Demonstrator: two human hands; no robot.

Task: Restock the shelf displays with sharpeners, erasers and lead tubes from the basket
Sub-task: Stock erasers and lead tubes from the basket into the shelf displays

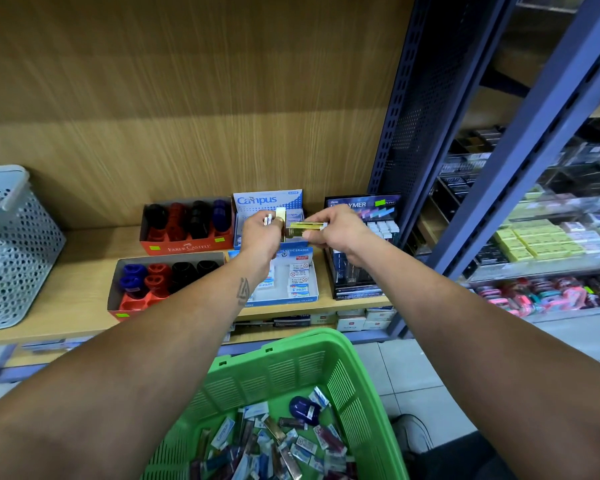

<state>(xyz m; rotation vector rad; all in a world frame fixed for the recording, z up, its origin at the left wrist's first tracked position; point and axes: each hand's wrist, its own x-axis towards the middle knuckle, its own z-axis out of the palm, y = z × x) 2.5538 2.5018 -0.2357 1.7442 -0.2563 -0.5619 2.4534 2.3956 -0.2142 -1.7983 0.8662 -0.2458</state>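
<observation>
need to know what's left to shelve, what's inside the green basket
The green basket holds a loose pile of small packets and lead tubes plus one blue sharpener. The forearms and frame edge hide its sides and near part.

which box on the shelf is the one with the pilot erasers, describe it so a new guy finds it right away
Start at the wooden shelf above the green basket. In the front row, right of the red sharpener tray and left of the black lead display, sits the pilot eraser box. It is the only low blue-and-white box there, holding flat white erasers.
</observation>
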